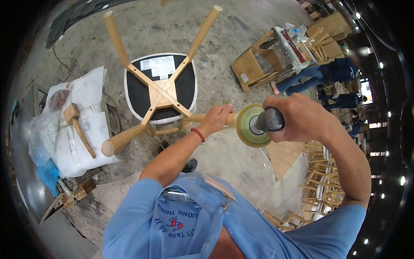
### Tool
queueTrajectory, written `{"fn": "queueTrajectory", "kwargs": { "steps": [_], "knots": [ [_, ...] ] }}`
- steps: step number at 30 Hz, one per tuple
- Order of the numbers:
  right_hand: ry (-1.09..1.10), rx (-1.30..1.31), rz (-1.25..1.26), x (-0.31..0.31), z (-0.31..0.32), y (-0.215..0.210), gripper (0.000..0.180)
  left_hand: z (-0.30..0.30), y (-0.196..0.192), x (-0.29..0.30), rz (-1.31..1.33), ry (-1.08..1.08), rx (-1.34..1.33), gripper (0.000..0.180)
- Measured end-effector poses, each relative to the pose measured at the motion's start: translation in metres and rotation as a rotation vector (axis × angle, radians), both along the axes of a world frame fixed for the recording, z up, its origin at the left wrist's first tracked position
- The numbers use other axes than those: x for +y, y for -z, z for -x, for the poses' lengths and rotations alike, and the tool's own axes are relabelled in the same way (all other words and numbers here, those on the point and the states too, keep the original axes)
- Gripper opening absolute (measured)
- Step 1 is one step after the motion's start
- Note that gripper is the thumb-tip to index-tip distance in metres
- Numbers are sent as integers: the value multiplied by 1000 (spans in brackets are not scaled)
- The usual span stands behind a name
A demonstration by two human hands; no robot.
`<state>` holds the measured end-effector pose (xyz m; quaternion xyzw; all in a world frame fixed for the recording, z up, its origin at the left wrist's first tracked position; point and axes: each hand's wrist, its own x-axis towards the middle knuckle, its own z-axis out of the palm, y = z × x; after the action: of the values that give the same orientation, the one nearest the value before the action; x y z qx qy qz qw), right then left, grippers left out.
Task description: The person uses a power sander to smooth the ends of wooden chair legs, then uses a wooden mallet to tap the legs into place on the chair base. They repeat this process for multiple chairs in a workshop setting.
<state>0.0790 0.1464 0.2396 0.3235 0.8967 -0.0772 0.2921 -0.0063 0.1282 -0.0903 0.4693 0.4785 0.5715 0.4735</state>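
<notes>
An upturned wooden chair [163,94] has its legs splayed and the black underside of its seat showing, with paper labels on it. My left hand [215,118], with a red bead bracelet at the wrist, is wrapped round the chair leg on the right. At that leg's end, my right hand [297,118] grips a disc sander [271,119] by its dark rounded body. The sander's round yellow-green pad [246,129] overlaps the leg end; whether they touch I cannot tell.
A wooden mallet [77,127] lies on a white padded surface [88,138] at left, beside plastic wrap and a blue bag [47,175]. A wooden box [252,71] stands at far right, near people in dark shirts. Several chair frames [321,183] are heaped at lower right.
</notes>
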Motion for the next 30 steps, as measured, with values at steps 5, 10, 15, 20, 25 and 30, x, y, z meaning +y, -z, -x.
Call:
{"fn": "queueTrajectory", "kwargs": {
  "steps": [5, 10, 15, 20, 25, 30],
  "knots": [
    [-59, 51, 66, 15, 4, 21, 41, 1, -2, -2, 21, 24, -45, 51],
    [422, 236, 342, 48, -16, 26, 35, 3, -1, -3, 15, 31, 0, 50],
    [900, 727, 557, 47, -107, 78, 40, 6, -5, -1, 0, 83, 7, 50],
    [1008, 1121, 403, -20, -150, 135, 53, 4, 0, 2, 6, 82, -24, 51],
    [701, 908, -77, -68, -132, 132, 54, 7, -3, 2, 53, 152, -74, 52],
    [430, 441, -81, -55, -61, 63, 50, 2, 1, 1, 36, 160, -117, 53]
  ]
}}
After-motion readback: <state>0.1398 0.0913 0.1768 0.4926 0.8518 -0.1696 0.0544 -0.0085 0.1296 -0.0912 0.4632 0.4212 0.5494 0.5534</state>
